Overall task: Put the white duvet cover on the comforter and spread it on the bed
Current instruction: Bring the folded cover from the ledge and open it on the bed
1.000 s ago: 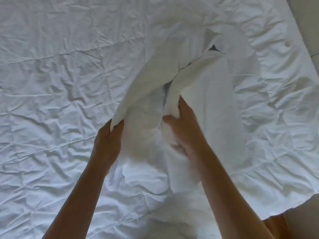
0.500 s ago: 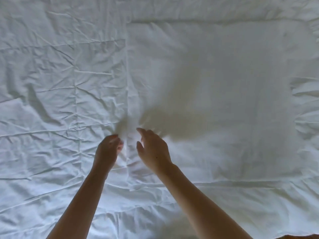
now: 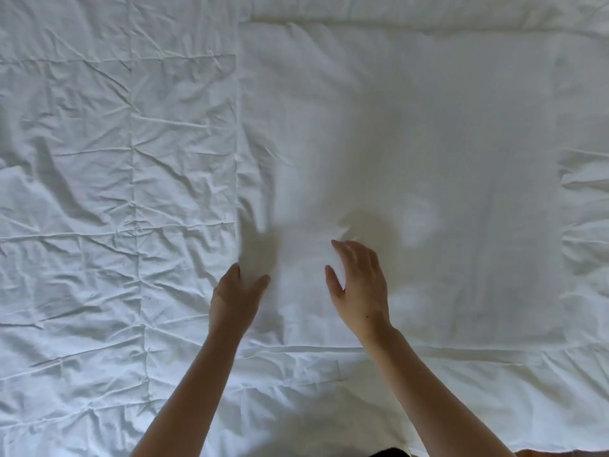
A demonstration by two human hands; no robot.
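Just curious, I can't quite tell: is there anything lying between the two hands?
Only bare white cloth. In the head view, a smooth stretch of the folded white cover lies between the left hand and the right hand; nothing else sits there.

bed (image 3: 560, 454), wrinkled white duvet cover (image 3: 115, 192) spread across
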